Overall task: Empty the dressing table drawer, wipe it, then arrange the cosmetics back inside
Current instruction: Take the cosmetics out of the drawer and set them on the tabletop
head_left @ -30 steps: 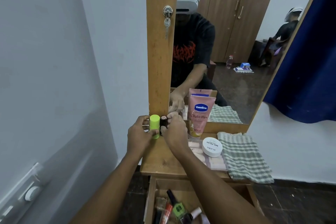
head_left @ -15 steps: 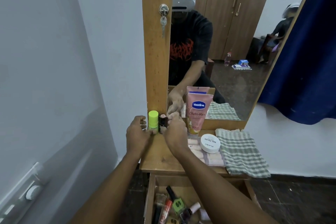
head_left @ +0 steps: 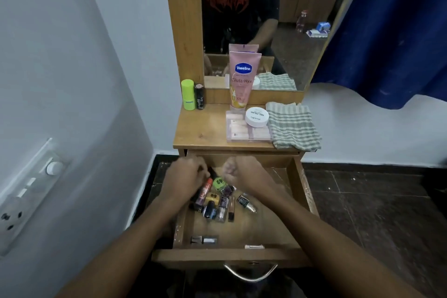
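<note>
The wooden drawer (head_left: 232,257) is pulled out below the dressing table top (head_left: 200,128). Several small cosmetics lie clustered inside it, among them a green nail polish (head_left: 219,182), an orange tube (head_left: 205,189) and a blue bottle (head_left: 210,210). My left hand (head_left: 186,174) is inside the drawer, its fingertips at the orange tube's top end; the grip is hidden. My right hand (head_left: 239,172) hovers beside it with fingers curled and nothing visible in it. On the table top stand a lime green stick (head_left: 188,94) and a dark lipstick (head_left: 199,97).
A pink Vaseline tube (head_left: 243,80) leans on the mirror (head_left: 266,19). A white jar (head_left: 257,116) sits on a pink box (head_left: 238,130), next to a checked cloth (head_left: 292,126). A wall with a switch plate (head_left: 29,189) is close on the left. A blue curtain (head_left: 399,31) hangs on the right.
Both hands have left the green stick and dark lipstick standing on the table top and dropped into the drawer. The view has tilted down onto the drawer.
</note>
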